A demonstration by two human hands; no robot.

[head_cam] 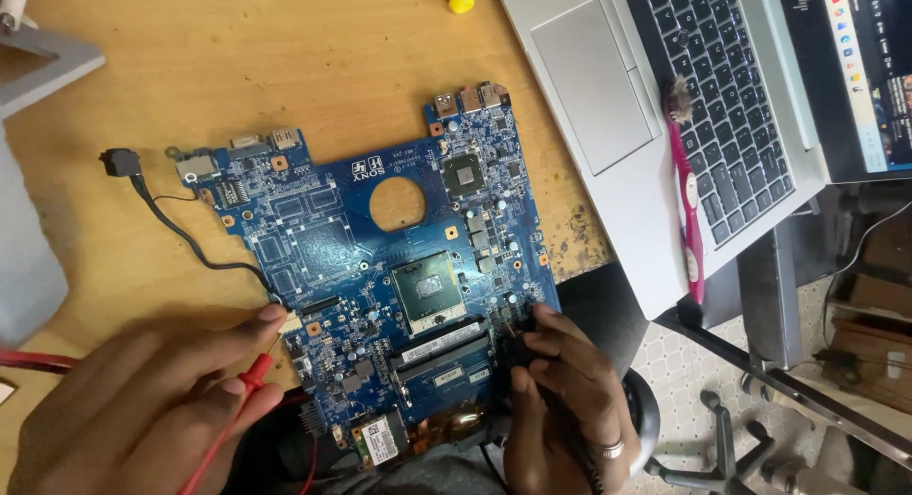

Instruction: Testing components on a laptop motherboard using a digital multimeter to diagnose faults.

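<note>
Step in hand: I judge this as probing the laptop motherboard (380,267) with two meter leads, one in each hand, both tips set down on the board.
Left hand (142,409): at my 7 o'clock, nearest me. Its fingers (261,316) are pinched narrow around the red test probe (249,379), whose tip rests at the board's left edge by a small white connector.
Right hand (565,400): at my 5 o'clock, ring on one finger. Its fingers (551,324) are curled tight on a black test probe (518,348), the tip pressed on the board's lower right corner; I cannot tell which component it meets.
Board position: flat on the wooden desk (285,48), centre of view, processor socket just ahead of my right hand, its near edge overhanging toward me.
Next move, my judgement: both tips must hold steady without slipping onto neighbouring pins.
Farther off: a black cable with plug (121,161) at 10 o'clock; an open silver laptop (665,96) at 1 o'clock, a pink brush (686,186) lying on it.
</note>
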